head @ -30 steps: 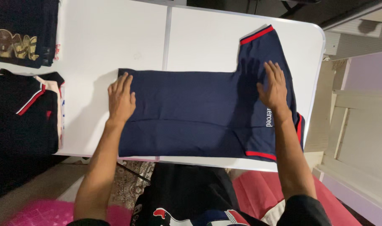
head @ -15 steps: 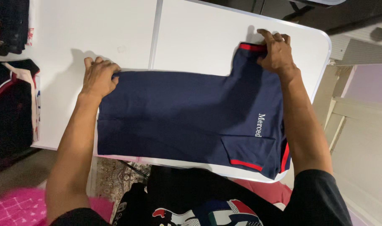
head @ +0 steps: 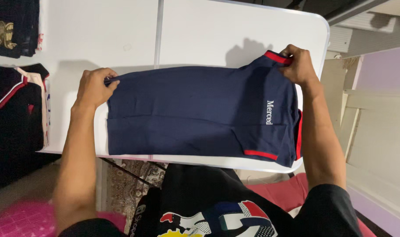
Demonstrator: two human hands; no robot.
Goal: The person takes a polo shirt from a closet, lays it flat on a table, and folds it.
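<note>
The navy shirt (head: 200,114) lies flat on the white table (head: 217,30). The left hand (head: 92,87) pinches its far left corner; the right hand (head: 298,66) grips the red-trimmed sleeve, fingers curled tight. Both arms reach forward. Dark clothes (head: 13,105) lie well left.

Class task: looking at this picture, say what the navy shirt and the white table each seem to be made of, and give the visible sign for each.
Navy shirt: soft knit fabric, probably cotton; matte, it creases and bends where the hands pinch it. White table: probably moulded plastic; smooth, faintly glossy, with a centre seam.
</note>
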